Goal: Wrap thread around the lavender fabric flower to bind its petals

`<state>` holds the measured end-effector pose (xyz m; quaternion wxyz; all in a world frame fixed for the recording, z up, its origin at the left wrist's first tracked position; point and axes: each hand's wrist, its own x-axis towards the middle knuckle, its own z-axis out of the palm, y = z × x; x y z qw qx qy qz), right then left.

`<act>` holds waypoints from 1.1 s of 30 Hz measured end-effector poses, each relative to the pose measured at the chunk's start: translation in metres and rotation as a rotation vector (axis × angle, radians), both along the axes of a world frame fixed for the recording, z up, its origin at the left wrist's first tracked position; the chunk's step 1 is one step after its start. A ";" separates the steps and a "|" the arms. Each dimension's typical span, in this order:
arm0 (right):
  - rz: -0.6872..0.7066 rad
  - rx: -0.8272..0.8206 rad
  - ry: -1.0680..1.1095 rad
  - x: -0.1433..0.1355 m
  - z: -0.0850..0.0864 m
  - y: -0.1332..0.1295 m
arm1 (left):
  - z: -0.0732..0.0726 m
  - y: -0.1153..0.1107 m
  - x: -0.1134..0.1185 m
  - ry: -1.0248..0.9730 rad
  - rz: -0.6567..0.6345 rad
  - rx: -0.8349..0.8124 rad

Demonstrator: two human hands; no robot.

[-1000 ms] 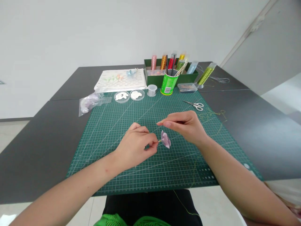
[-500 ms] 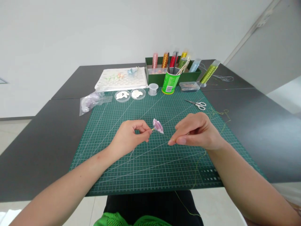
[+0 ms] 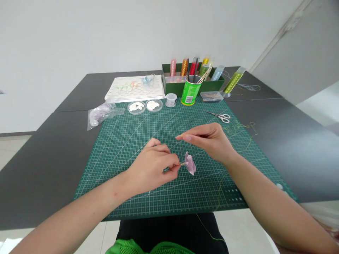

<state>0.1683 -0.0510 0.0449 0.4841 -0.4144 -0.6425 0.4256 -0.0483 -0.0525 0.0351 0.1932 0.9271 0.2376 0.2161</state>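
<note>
My left hand [image 3: 156, 165] pinches the thin stem of a small pale purple flower [image 3: 190, 163], its petals pointing right. Above and to the right of the flower, my right hand [image 3: 205, 139] is closed, thumb against the forefinger. A fine yellow-green thread [image 3: 219, 190] trails from under the right forearm over the mat's front edge to the lap; its end at the right fingertips is too thin to make out clearly. Both hands are above the green cutting mat [image 3: 122, 141].
Small scissors [image 3: 219, 116] lie at the mat's right, near loose thread [image 3: 245, 126]. Along the back stand two dishes of white pieces [image 3: 136, 107], a clear spool [image 3: 171, 100], a green can [image 3: 190, 93] of tools and a box [image 3: 174, 89] of thread spools. A plastic bag [image 3: 99, 114] lies left.
My left hand has turned over and moved slightly right and nearer, carrying the flower with it. My right hand has moved left and up, passing above the flower.
</note>
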 end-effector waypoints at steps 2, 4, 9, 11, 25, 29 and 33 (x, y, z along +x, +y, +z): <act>-0.019 -0.002 -0.019 0.000 -0.002 0.003 | 0.000 0.000 0.000 -0.012 -0.011 0.043; -0.020 -0.012 -0.043 0.000 -0.003 0.006 | 0.000 0.000 -0.001 -0.033 -0.015 0.082; 0.016 -0.057 -0.114 0.001 -0.008 0.011 | 0.001 -0.002 -0.002 -0.121 -0.008 0.229; 0.032 -0.080 -0.137 0.001 -0.011 0.013 | 0.002 -0.003 -0.003 -0.155 0.016 0.294; 0.196 -0.269 -0.314 0.006 -0.016 0.017 | 0.000 0.019 -0.012 -0.254 0.420 0.627; 0.267 -0.274 -0.343 0.008 -0.013 0.016 | -0.006 0.026 -0.014 -0.220 0.496 0.564; 0.346 -0.274 -0.329 0.010 -0.012 0.015 | -0.007 0.030 -0.015 -0.193 0.557 0.427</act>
